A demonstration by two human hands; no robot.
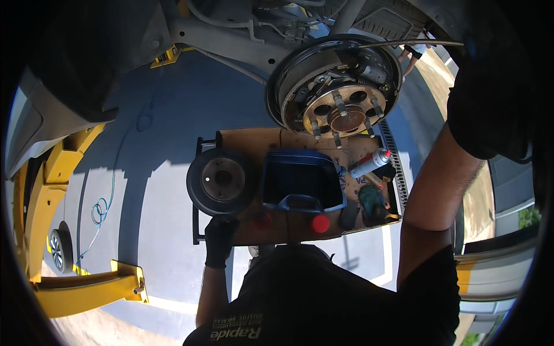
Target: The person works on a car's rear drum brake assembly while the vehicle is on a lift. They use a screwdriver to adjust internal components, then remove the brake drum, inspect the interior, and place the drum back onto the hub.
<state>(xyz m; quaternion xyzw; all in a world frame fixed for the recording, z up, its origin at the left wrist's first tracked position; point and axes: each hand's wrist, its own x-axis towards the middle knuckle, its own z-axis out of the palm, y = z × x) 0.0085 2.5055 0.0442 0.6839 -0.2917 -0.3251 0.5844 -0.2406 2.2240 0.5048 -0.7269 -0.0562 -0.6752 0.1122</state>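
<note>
My left hand (221,237), in a black glove, is at the near left corner of a cardboard-lined cart (271,230), by the rim of a round brake drum (223,179). Its fingers are too dark to make out. My right arm reaches up along the right side; the dark-gloved right hand (496,98) is close to the camera, its fingers lost in shadow. Ahead is an exposed drum brake (334,86) with its hub (346,109) and several wheel studs. On the cart stand a blue cut-open plastic jug (303,181) and a spray can (370,163).
Two red caps, one bright (320,224), lie near the cart's front edge beside a dark green object (373,202). Yellow lift arms (86,291) stand at left, with a blue hose (101,210) and a wheel (60,248) on the floor. Another person (412,55) is at upper right.
</note>
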